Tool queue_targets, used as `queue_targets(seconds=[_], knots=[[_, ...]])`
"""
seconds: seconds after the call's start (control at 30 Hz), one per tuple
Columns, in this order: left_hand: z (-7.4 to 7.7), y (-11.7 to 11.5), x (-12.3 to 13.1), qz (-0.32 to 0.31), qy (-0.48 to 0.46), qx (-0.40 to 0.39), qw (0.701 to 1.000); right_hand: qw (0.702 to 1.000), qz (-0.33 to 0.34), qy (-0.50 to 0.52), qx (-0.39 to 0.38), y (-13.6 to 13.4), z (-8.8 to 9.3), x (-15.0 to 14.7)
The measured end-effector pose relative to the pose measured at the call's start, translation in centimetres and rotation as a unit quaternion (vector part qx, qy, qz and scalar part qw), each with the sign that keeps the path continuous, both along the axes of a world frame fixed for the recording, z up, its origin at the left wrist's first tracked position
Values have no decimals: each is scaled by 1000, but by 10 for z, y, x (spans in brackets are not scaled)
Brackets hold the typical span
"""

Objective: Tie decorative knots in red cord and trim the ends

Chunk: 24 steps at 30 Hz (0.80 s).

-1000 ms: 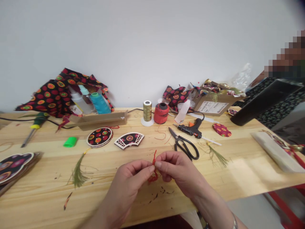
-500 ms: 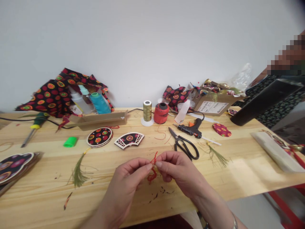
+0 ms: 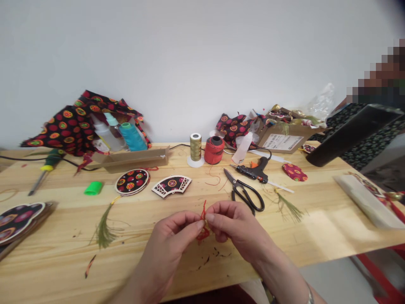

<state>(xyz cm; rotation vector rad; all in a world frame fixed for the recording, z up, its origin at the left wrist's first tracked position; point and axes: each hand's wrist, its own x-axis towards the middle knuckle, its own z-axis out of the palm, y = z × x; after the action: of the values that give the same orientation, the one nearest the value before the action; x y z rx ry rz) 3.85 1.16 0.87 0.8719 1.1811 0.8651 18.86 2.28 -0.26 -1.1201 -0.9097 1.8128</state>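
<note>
My left hand [image 3: 172, 238] and my right hand [image 3: 236, 226] meet above the near edge of the wooden table [image 3: 316, 228]. Both pinch a small knot of red cord [image 3: 203, 230] between thumb and fingertips; a short end sticks up and a loop hangs below. Black scissors [image 3: 245, 192] lie just beyond my right hand. A red thread spool [image 3: 214, 150] and a gold thread spool [image 3: 195, 148] stand farther back. A fan-shaped wooden piece [image 3: 171, 185] and a round fabric-covered disc [image 3: 132, 181] lie left of centre.
A black glue gun [image 3: 255, 170], green tassels [image 3: 103, 228] [image 3: 289, 207], a green cap [image 3: 93, 188] and a screwdriver [image 3: 42, 173] lie about. Patterned fabric [image 3: 72, 124], bottles and a cardboard tray [image 3: 133, 159] sit at the back left, a cardboard box [image 3: 286, 137] back right. Another person sits at the far right.
My fingers have shifted slightly on the red cord; its upright end and hanging loop have changed shape a little. Nothing else on the table has moved.
</note>
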Motion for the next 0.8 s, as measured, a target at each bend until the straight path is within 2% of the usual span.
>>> queue_targets(seconds=[0.23, 0.37, 0.47, 0.67, 0.8], knots=[[1, -2, 0, -16, 12, 9, 1000, 1000, 0, -18, 0, -1, 2, 0], [-1, -1, -1, 17, 14, 15, 1000, 999, -4, -31, 18, -2, 4, 0], [-4, 0, -2, 33, 32, 21, 999, 998, -8, -57, 30, -3, 8, -3], [-7, 0, -4, 27, 90, 70, 993, 987, -13, -139, 80, -6, 9, -5], [-8, 1, -4, 18, 113, 71, 991, 983, -10, -162, 91, -6, 8, -5]])
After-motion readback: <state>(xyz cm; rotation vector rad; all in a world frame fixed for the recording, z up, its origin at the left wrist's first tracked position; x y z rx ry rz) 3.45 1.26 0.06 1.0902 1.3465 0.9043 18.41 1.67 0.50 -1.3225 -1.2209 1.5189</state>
